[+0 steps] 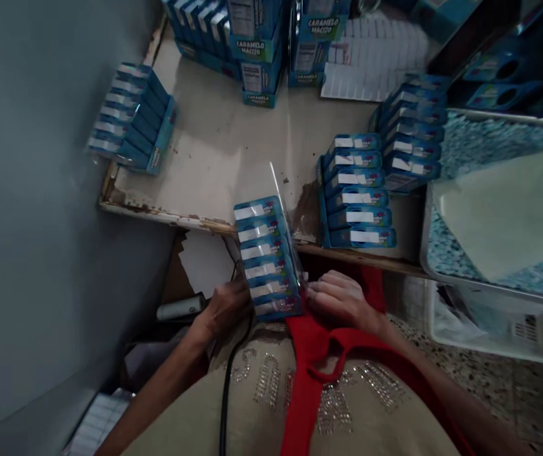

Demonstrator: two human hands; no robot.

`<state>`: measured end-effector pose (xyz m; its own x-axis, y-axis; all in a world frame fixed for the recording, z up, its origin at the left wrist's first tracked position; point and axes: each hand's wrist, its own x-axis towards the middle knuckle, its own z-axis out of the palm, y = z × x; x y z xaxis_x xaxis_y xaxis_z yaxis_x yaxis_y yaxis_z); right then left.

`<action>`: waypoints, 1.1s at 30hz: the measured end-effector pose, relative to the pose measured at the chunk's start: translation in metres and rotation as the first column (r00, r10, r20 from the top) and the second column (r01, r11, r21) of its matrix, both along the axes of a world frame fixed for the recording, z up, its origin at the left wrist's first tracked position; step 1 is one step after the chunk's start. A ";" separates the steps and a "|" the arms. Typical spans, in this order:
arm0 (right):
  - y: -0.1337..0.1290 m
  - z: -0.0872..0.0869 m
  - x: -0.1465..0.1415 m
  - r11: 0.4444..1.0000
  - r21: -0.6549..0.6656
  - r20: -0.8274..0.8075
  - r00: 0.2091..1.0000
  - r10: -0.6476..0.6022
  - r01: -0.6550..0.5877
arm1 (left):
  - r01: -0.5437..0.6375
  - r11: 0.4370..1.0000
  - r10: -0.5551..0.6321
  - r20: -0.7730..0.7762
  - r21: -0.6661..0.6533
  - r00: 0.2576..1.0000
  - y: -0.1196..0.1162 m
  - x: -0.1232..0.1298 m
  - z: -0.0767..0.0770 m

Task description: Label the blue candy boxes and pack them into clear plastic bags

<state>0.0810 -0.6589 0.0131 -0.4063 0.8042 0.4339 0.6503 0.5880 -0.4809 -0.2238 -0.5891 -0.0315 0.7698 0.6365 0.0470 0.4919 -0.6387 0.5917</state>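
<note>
A display box of blue candy packs [266, 256] is tilted up in front of my body, past the table's front edge. Clear plastic film [286, 218] covers it and sticks out along its right side. My left hand [227, 304] is closed at the lower left side of the box, its fingertips partly hidden behind it. On the other side my right hand [340, 296] pinches the film near the box's lower right corner, fingers curled. A red apron strap [306, 354] hangs just below the box.
A film-covered box [133, 120] stands at the table's left end. More boxes [357, 190] stand to the right, with stacks [256, 63] at the back. A metal tray [426, 240] holds blue and white bits. A cable [227, 392] crosses my front.
</note>
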 end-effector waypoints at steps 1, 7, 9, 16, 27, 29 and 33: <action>-0.007 -0.001 0.003 0.999 -0.034 0.005 1.000 0.014 -0.014 | 0.016 0.998 -0.014 0.031 -0.065 0.999 -0.010 0.000 0.000; -0.022 -0.009 0.005 0.994 -0.105 -0.065 0.997 -0.033 0.026 | -0.297 0.765 0.458 0.159 -0.571 0.874 -0.043 0.017 0.014; -0.018 -0.013 0.001 0.978 -0.183 -0.190 0.972 -0.136 0.101 | -0.319 0.652 0.548 0.138 -0.688 0.825 -0.046 0.025 0.025; 0.007 -0.032 -0.032 0.949 -0.204 -0.236 0.928 -0.288 0.243 | -0.346 0.495 0.756 0.198 -0.797 0.624 -0.041 0.051 0.047; 0.030 -0.042 -0.058 0.871 -0.163 -0.091 0.871 -0.482 0.464 | -0.645 0.689 0.720 0.208 -0.331 0.662 -0.019 0.051 0.026; 0.041 -0.039 -0.065 0.859 -0.144 -0.082 0.859 -0.506 0.492 | -0.657 0.688 0.724 0.221 -0.309 0.654 -0.009 0.047 0.025; 0.071 -0.036 -0.082 0.829 -0.195 -0.085 0.833 -0.547 0.524 | -0.677 0.709 0.704 0.242 -0.197 0.667 0.019 0.033 0.020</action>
